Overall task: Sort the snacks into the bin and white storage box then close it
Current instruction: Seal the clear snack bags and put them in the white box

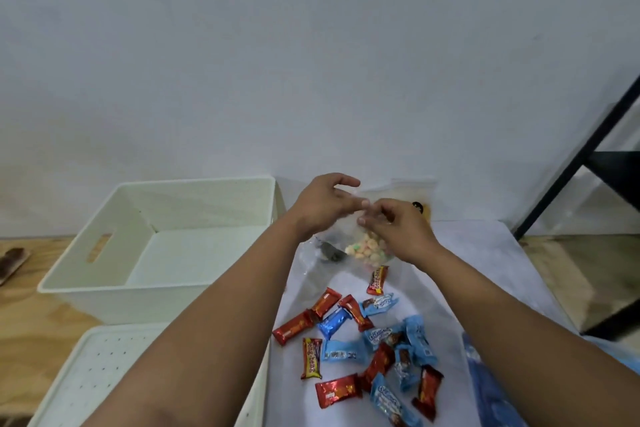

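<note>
Red wrappers (378,280) read "beng-beng"; the blue ones' (379,304) writing is too blurry. Both hands, left (323,206) and right (394,229), meet over a clear bag of pastel puffs (367,251), fingers curled; can't tell either grip. Snacks lie on white sheet (485,274) right of the open white box (162,236); its lid (107,371) sits nearer.

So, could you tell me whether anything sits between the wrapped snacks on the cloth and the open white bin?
Nothing visible blocks it. The wrapped snacks lie right of the open white bin, whose top is uncovered and whose inside looks empty. Only the left forearm crosses above that gap.
</note>
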